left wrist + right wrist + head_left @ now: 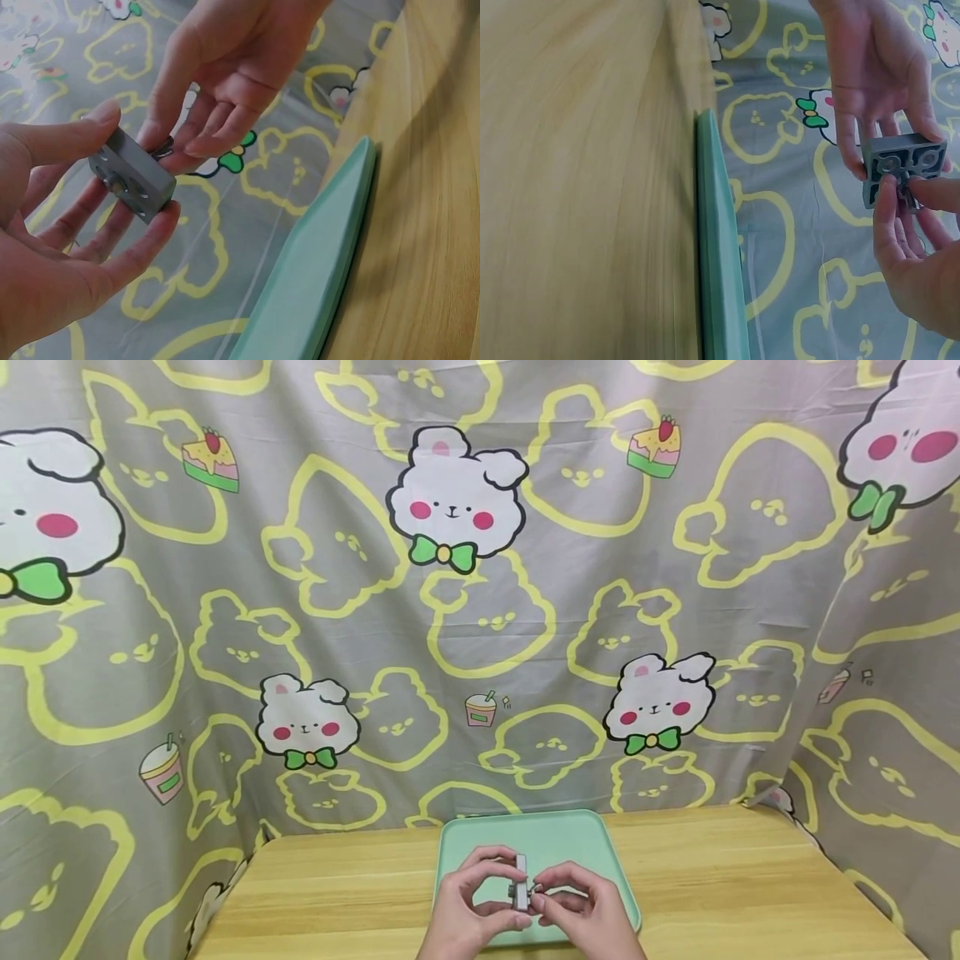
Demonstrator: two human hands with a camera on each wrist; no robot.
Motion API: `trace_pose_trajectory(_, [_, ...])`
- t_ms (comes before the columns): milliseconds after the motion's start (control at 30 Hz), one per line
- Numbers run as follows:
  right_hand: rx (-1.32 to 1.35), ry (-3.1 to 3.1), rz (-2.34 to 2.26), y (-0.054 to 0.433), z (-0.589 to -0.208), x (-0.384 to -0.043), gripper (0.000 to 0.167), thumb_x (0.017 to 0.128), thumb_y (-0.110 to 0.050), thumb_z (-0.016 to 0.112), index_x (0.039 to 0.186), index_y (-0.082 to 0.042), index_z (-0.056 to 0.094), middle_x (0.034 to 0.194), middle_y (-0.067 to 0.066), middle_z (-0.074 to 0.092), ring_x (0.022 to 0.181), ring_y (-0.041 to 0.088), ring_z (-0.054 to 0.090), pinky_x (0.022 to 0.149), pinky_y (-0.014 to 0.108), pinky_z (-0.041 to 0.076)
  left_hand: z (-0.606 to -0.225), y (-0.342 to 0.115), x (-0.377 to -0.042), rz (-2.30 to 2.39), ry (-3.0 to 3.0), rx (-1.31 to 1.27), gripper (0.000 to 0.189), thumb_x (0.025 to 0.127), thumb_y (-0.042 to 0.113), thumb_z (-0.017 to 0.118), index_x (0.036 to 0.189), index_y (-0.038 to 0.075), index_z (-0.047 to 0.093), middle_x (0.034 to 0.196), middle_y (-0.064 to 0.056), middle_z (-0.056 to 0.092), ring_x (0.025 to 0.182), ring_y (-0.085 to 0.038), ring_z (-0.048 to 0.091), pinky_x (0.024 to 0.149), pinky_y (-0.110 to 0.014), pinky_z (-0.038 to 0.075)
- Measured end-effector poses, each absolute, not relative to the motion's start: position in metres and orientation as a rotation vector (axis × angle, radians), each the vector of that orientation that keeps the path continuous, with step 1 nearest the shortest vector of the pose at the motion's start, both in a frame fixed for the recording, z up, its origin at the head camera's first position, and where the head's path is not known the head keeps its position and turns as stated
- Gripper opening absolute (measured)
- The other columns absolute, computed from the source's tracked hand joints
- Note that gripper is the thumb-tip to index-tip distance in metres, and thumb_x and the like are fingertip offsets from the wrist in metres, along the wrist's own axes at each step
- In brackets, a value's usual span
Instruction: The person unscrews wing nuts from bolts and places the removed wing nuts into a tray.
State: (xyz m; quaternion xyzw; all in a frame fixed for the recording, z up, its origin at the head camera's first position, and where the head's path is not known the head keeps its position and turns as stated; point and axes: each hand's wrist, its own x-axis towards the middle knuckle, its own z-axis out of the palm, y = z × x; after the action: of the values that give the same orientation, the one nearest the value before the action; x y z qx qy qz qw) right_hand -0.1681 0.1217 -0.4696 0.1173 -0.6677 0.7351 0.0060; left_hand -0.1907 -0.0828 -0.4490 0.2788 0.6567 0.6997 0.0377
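Observation:
A small grey square block (pixel 521 868) with round recesses is held up above the tray. My left hand (pixel 467 897) grips it by its edges, thumb on one side and fingers on the opposite one. In the left wrist view, one face of the block (pixel 139 171) shows several holes and a raised middle. On its other face, seen in the right wrist view, a small metal piece (pixel 907 196) sits at the centre. My right hand (pixel 588 906) pinches that piece between thumb and fingers; the fingertips partly hide it, and its exact kind is unclear.
A mint green tray (pixel 525 828) with a raised rim lies on the wooden table (pixel 345 885) under both hands. Behind the table and at both sides hangs a grey curtain (pixel 390 635) printed with yellow outlines and white cartoon bunnies.

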Motion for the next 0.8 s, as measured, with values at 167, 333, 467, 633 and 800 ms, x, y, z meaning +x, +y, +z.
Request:
trace_pose_trajectory(167, [0.403, -2.110, 2.129, 0.117, -0.468, -0.163, 0.026, 0.094, -0.013, 0.076, 0.108, 0.006, 0.068, 0.104, 0.016, 0.069, 0.089, 0.024, 0.075, 0.079, 0.035, 0.064, -0.449, -0.085, -0.192, 2.166, 1.971, 0.839, 0.038, 0.079, -0.002, 0.085, 0.114, -0.005, 0.071, 0.138, -0.029, 0.049, 0.128, -0.038, 0.054, 0.085, -0.045, 0.063])
trace_pose_trajectory(333, [0.468, -2.101, 1.865, 0.112, -0.470, -0.162, 0.012, 0.093, -0.014, 0.077, 0.101, -0.006, 0.072, 0.097, 0.005, 0.071, 0.087, 0.018, 0.073, 0.076, 0.033, 0.065, -0.448, -0.086, -0.193, 2.169, 1.950, 0.836, 0.044, 0.079, 0.002, 0.088, 0.116, -0.010, 0.068, 0.138, -0.026, 0.050, 0.124, -0.028, 0.058, 0.086, -0.046, 0.063])
trace_pose_trajectory(467, [0.602, -2.017, 1.640, 0.110, -0.475, -0.163, 0.015, 0.090, -0.005, 0.078, 0.098, -0.017, 0.073, 0.098, -0.002, 0.070, 0.087, 0.013, 0.071, 0.070, 0.032, 0.065, -0.448, -0.087, -0.194, 2.186, 1.908, 0.842, 0.047, 0.079, 0.002, 0.087, 0.118, -0.014, 0.065, 0.137, -0.026, 0.050, 0.123, -0.027, 0.059, 0.088, -0.049, 0.062])
trace_pose_trajectory(633, [0.787, -1.868, 1.325, 0.110, -0.484, -0.168, 0.035, 0.083, 0.005, 0.082, 0.100, -0.024, 0.072, 0.102, -0.001, 0.070, 0.089, 0.013, 0.069, 0.073, 0.023, 0.061, -0.447, -0.089, -0.194, 2.201, 1.864, 0.850, 0.045, 0.080, 0.000, 0.086, 0.118, -0.013, 0.065, 0.137, -0.026, 0.050, 0.125, -0.033, 0.056, 0.088, -0.052, 0.061])
trace_pose_trajectory(800, [0.938, -1.707, 1.140, 0.110, -0.489, -0.176, 0.015, 0.093, -0.007, 0.077, 0.102, -0.018, 0.072, 0.104, 0.008, 0.068, 0.090, 0.020, 0.068, 0.083, 0.017, 0.058, -0.445, -0.091, -0.193, 2.207, 1.860, 0.836, 0.042, 0.081, 0.000, 0.085, 0.118, -0.011, 0.067, 0.137, -0.025, 0.051, 0.126, -0.037, 0.055, 0.088, -0.051, 0.062])
